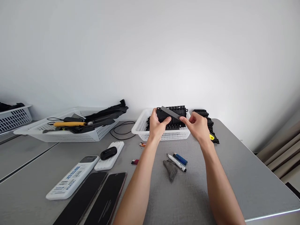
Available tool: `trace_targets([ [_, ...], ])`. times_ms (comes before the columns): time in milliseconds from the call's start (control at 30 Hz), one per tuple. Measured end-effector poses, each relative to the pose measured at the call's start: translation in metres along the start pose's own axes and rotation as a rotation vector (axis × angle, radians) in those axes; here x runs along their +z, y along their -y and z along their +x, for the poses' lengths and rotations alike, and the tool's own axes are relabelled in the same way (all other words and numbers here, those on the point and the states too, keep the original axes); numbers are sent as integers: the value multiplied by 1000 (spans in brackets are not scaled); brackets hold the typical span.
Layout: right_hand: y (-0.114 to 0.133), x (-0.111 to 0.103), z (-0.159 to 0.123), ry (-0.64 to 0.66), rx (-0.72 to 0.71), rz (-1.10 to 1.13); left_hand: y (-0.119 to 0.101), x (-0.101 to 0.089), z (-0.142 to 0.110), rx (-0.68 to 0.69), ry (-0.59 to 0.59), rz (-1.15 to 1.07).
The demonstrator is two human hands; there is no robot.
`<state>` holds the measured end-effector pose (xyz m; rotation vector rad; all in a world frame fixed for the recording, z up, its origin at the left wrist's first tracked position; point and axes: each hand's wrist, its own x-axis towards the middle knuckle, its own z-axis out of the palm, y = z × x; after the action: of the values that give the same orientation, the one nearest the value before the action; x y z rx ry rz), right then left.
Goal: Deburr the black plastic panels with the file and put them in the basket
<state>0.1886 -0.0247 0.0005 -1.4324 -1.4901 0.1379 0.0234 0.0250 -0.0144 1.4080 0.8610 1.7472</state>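
Observation:
My left hand (157,124) is closed around the left side of a black rectangular plastic part (181,111) with notched edges, its thumb across the front. My right hand (196,125) pinches the lower right end of a flat grey strip (170,112) between thumb and fingers. The strip lies slantwise across the face of the black part; whether it presses on it, I cannot tell. Both hands are raised over a small white basket (164,135), which contains more black plastic pieces, partly hidden by the held part.
Left stands a larger white basket (79,137) with a yellow-handled tool (69,124). Black linked strips (209,125) lie right. Nearer are a marker (177,162), blue lighter (180,158), grey cloth (171,170), phones (106,200) and power banks (72,179). A black cable (122,133) loops between baskets.

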Motion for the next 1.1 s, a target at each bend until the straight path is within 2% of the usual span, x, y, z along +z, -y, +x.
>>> trace_targets([
  [167,-19,-14,7,-112,52,6,1,-9,4,-22,-28,-60],
  [267,-22,-20,8,-144,73,16,4,-11,6,-16,-40,-44],
  [467,-3,-6,2,-42,12,27,3,-5,4,6,0,-36],
  [533,-2,-4,2,-44,15,26,1,-4,2,18,5,-44],
  [767,-23,-20,8,-203,87,18,2,-12,6,21,-51,-46],
  [1000,-7,-4,3,-47,3,46,1,-4,2,4,-12,-71],
  [1100,-7,-2,3,-81,17,39,-2,-4,1,9,-6,-97],
])
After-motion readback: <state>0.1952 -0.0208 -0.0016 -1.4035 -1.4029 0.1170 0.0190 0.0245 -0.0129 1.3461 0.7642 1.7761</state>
